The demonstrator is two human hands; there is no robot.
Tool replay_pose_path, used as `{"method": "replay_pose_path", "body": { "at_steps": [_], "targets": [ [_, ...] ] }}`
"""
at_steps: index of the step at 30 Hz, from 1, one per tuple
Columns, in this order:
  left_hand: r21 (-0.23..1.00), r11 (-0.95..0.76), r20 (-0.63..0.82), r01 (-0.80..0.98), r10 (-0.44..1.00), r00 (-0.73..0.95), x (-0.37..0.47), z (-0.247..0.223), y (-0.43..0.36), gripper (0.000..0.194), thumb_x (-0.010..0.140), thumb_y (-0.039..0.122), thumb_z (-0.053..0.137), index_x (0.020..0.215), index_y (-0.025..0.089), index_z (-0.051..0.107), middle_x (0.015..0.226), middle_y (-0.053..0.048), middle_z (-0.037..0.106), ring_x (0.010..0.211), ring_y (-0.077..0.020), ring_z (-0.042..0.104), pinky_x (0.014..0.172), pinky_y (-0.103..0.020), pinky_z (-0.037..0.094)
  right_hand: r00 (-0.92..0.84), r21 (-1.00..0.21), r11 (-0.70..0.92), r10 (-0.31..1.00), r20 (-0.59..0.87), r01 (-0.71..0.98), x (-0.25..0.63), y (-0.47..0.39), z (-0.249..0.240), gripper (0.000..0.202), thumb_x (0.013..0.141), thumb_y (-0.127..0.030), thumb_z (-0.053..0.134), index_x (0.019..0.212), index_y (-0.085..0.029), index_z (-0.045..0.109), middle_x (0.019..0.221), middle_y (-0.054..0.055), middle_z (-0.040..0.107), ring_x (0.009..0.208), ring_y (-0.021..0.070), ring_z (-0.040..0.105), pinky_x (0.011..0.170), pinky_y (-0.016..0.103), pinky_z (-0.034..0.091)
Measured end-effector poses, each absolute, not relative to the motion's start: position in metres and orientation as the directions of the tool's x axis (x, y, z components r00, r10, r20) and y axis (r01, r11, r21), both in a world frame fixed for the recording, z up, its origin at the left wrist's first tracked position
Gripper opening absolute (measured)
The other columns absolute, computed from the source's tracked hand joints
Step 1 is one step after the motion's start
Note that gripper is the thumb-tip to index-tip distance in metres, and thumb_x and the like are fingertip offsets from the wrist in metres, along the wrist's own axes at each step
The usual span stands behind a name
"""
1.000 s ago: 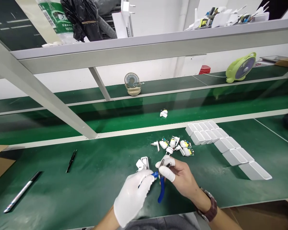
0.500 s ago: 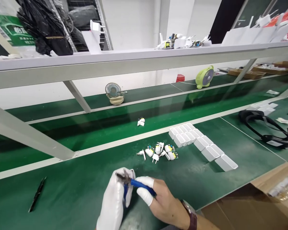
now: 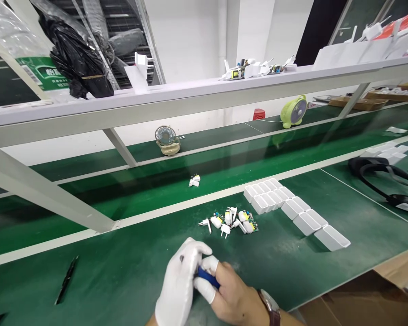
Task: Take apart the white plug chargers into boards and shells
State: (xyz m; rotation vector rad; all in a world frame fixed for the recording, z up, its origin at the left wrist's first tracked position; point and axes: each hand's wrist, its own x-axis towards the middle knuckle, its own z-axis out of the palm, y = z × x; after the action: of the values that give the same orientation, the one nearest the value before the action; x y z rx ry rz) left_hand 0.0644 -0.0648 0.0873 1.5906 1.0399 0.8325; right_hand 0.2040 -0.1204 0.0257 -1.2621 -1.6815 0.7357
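Observation:
In the head view my left hand [image 3: 182, 283], in a white glove, is curled closed around the front of the tool. What its fingers hold is hidden behind the glove. My right hand [image 3: 226, 287], with white covers on its fingertips, is wrapped round the blue handles of a pair of pliers [image 3: 207, 276]. The pliers' jaws are mostly hidden by the left hand; a small dark tip shows at the glove. Beyond both hands lies a loose pile of white plugs with small circuit boards [image 3: 233, 221] on the green bench.
Rows of white plastic cases [image 3: 272, 197] stand right of the pile. A black pen [image 3: 66, 280] lies left. A black head strap [image 3: 387, 181] rests at the right. A cardboard box [image 3: 360, 299] is at lower right. Two fans, one green [image 3: 293, 111], stand behind.
The view has shifted slightly. My left hand has turned and closed over the pliers' jaws, which showed before. My right hand has moved in closer, still gripping the blue handles.

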Motion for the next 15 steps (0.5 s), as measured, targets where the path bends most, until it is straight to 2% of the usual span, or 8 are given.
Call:
{"method": "replay_pose_path", "body": {
  "at_steps": [2, 4, 6, 7, 9, 11, 13, 15],
  "targets": [
    [0.934, -0.263, 0.103, 0.240, 0.844, 0.527, 0.062, 0.093, -0.057, 0.049, 0.097, 0.059, 0.037, 0.106, 0.023, 0.069, 0.092, -0.007, 0.063, 0.078, -0.0206, 0.060, 0.073, -0.033, 0.053, -0.067, -0.901, 0.238, 0.971, 0.230, 0.361, 0.212, -0.115, 0.027, 0.014, 0.093, -0.036, 0.058, 0.098, -0.024, 0.062, 0.082, 0.001, 0.067, 0.072, 0.0172, 0.059, 0.071, 0.028, 0.049],
    [0.861, -0.434, 0.188, 0.265, 0.756, 0.627, 0.061, 0.098, -0.039, 0.056, 0.099, 0.059, 0.027, 0.121, 0.024, 0.065, 0.109, -0.010, 0.063, 0.092, -0.0235, 0.062, 0.084, -0.038, 0.054, -0.011, -0.937, 0.235, 0.971, 0.240, 0.259, 0.223, -0.110, 0.027, 0.015, 0.093, -0.037, 0.061, 0.090, -0.023, 0.061, 0.078, 0.000, 0.063, 0.071, 0.0148, 0.057, 0.071, 0.025, 0.049],
    [0.747, -0.558, 0.248, 0.361, 0.738, 0.627, 0.061, 0.098, -0.007, 0.052, 0.100, 0.055, 0.029, 0.125, 0.025, 0.063, 0.120, -0.011, 0.061, 0.108, -0.0253, 0.060, 0.096, -0.041, 0.051, 0.031, -0.945, 0.285, 0.955, 0.293, 0.159, 0.236, -0.109, 0.024, 0.016, 0.092, -0.038, 0.063, 0.088, -0.023, 0.060, 0.087, 0.002, 0.063, 0.081, 0.0157, 0.060, 0.080, 0.027, 0.051],
    [0.689, -0.576, 0.271, 0.439, 0.767, 0.582, 0.061, 0.095, 0.015, 0.045, 0.100, 0.052, 0.036, 0.123, 0.025, 0.064, 0.124, -0.010, 0.060, 0.115, -0.0256, 0.058, 0.101, -0.041, 0.049, 0.040, -0.946, 0.303, 0.950, 0.310, 0.119, 0.244, -0.111, 0.022, 0.016, 0.092, -0.037, 0.064, 0.090, -0.023, 0.059, 0.099, 0.004, 0.064, 0.092, 0.0176, 0.062, 0.089, 0.029, 0.051],
    [0.605, -0.524, 0.276, 0.599, 0.844, 0.460, 0.061, 0.083, 0.062, 0.040, 0.094, 0.048, 0.052, 0.121, 0.022, 0.064, 0.129, -0.010, 0.058, 0.122, -0.0264, 0.057, 0.104, -0.040, 0.049, 0.041, -0.961, 0.270, 0.961, 0.273, 0.053, 0.261, -0.121, 0.015, 0.015, 0.093, -0.037, 0.063, 0.095, -0.023, 0.059, 0.130, 0.009, 0.058, 0.120, 0.0224, 0.057, 0.108, 0.036, 0.043],
    [0.540, -0.397, 0.212, 0.742, 0.917, 0.337, 0.060, 0.068, 0.109, 0.046, 0.089, 0.044, 0.059, 0.128, 0.020, 0.061, 0.136, -0.012, 0.056, 0.125, -0.0277, 0.056, 0.107, -0.041, 0.048, 0.033, -0.990, 0.138, 0.990, 0.138, -0.006, 0.277, -0.135, 0.009, 0.018, 0.096, -0.040, 0.059, 0.106, -0.025, 0.060, 0.151, 0.009, 0.046, 0.138, 0.0245, 0.045, 0.118, 0.040, 0.033],
    [0.490, -0.311, 0.161, 0.814, 0.950, 0.267, 0.063, 0.057, 0.146, 0.052, 0.082, 0.038, 0.067, 0.129, 0.016, 0.061, 0.136, -0.016, 0.057, 0.128, -0.0316, 0.055, 0.111, -0.045, 0.044, 0.038, -0.997, -0.016, 0.999, -0.019, -0.070, 0.291, -0.152, 0.003, 0.032, 0.097, -0.047, 0.055, 0.121, -0.027, 0.059, 0.153, 0.009, 0.046, 0.143, 0.0253, 0.041, 0.120, 0.042, 0.030],
    [0.475, -0.307, 0.158, 0.825, 0.952, 0.263, 0.074, 0.054, 0.169, 0.052, 0.077, 0.030, 0.071, 0.125, 0.012, 0.063, 0.129, -0.017, 0.062, 0.126, -0.0336, 0.056, 0.112, -0.047, 0.043, 0.096, -0.986, -0.113, 0.987, -0.125, -0.127, 0.300, -0.167, -0.005, 0.044, 0.095, -0.054, 0.055, 0.128, -0.025, 0.060, 0.144, 0.010, 0.056, 0.140, 0.0272, 0.046, 0.119, 0.042, 0.032]
  ]
}}
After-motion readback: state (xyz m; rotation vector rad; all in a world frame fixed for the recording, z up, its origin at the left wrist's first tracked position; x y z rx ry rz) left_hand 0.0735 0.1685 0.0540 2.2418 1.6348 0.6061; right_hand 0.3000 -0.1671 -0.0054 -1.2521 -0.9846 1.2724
